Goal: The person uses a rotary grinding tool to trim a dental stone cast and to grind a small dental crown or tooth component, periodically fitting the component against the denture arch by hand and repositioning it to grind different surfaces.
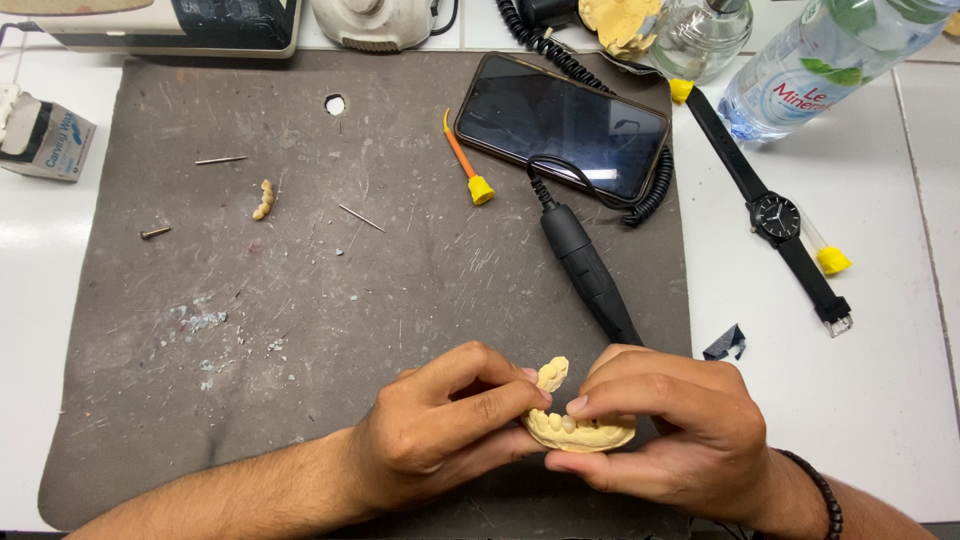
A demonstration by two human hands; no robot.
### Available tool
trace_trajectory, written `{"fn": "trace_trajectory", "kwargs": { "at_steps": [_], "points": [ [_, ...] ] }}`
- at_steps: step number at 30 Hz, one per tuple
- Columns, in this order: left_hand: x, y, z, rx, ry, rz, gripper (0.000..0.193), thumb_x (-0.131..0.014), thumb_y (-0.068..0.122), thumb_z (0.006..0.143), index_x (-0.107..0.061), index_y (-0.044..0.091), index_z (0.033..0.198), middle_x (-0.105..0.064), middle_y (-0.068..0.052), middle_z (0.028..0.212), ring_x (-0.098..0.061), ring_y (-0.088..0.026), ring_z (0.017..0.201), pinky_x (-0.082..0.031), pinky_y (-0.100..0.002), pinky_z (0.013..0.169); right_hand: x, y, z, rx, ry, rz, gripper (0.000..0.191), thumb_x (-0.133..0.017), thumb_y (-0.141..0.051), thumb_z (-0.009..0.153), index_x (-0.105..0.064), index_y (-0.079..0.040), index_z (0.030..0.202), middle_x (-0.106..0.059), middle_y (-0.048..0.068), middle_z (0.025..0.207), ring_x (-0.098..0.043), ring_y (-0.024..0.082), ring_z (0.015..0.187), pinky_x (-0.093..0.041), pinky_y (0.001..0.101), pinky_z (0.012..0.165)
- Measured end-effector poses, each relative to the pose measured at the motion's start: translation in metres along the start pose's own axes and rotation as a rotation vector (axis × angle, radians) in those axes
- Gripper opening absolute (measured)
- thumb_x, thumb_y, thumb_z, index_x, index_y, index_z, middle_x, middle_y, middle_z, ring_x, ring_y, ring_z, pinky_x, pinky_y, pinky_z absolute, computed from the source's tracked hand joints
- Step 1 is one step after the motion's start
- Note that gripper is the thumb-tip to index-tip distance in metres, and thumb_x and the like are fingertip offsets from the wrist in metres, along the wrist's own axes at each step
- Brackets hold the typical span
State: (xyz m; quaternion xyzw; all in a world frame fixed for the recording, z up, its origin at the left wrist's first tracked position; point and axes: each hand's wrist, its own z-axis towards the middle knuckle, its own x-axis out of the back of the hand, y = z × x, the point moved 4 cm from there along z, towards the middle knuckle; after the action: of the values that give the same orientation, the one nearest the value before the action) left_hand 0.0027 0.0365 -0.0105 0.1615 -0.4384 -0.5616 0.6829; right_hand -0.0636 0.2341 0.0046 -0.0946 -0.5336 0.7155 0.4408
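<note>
Nearest the viewer, both hands are working over the near edge of the dark work mat [300, 300]. The left hand [440, 430] and the right hand [680, 430] are both closing their grip on a yellow dental cast [580, 425], thumbs and forefingers pinching it from either side just above the mat. The cast is appearing rigid and light, likely a brittle plaster; the moulded teeth look prone to chipping, so the thicker base is the sounder place to hold.

Just beyond the right hand, a black rotary handpiece [590, 275] is lying on the mat, its coiled cord running far. At mid-mat left, a small strip of tooth-coloured crowns [263, 200] is lying beside thin metal pins. Farther off, a dark phone [562, 125] is resting near an orange-handled tool [465, 165]. On the white tabletop [880, 400] to the right, a black wristwatch [775, 215] is lying flat, with a clear plastic bottle [820, 60] at the far right.
</note>
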Motion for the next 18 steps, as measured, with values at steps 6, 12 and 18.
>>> {"fn": "trace_trajectory", "kwargs": {
  "at_steps": [6,12,18],
  "points": [
    [-0.0009,0.0003,0.0009,0.009,-0.001,0.002,0.035,-0.088,0.011,0.09,-0.069,0.0,0.117,-0.068,-0.011,0.105,-0.076,-0.018,0.091,-0.065,-0.026,0.075,-0.0002,-0.0005,0.0007,0.03,-0.014,-0.004,0.038,-0.095,-0.012,0.075,-0.069,-0.002,0.101,-0.074,0.008,0.088,-0.075,0.015,0.08,-0.06,0.0257,0.064],
    [-0.0016,0.0002,0.0004,0.01,-0.01,-0.005,0.036,-0.087,0.011,0.091,-0.068,0.0,0.119,-0.067,-0.012,0.107,-0.076,-0.018,0.093,-0.066,-0.026,0.077,-0.0012,0.0003,0.0001,0.042,-0.026,-0.002,0.037,-0.094,-0.011,0.076,-0.069,-0.003,0.102,-0.073,0.007,0.088,-0.072,0.013,0.077,-0.058,0.0236,0.061],
    [-0.0003,-0.0013,0.0,0.032,-0.041,-0.014,0.034,-0.086,0.01,0.091,-0.068,0.0,0.118,-0.067,-0.012,0.108,-0.075,-0.018,0.091,-0.066,-0.026,0.076,-0.0017,0.001,-0.0004,0.029,-0.044,0.008,0.034,-0.093,-0.009,0.077,-0.07,-0.004,0.102,-0.072,0.006,0.088,-0.072,0.013,0.078,-0.059,0.0237,0.063]
  ]
}}
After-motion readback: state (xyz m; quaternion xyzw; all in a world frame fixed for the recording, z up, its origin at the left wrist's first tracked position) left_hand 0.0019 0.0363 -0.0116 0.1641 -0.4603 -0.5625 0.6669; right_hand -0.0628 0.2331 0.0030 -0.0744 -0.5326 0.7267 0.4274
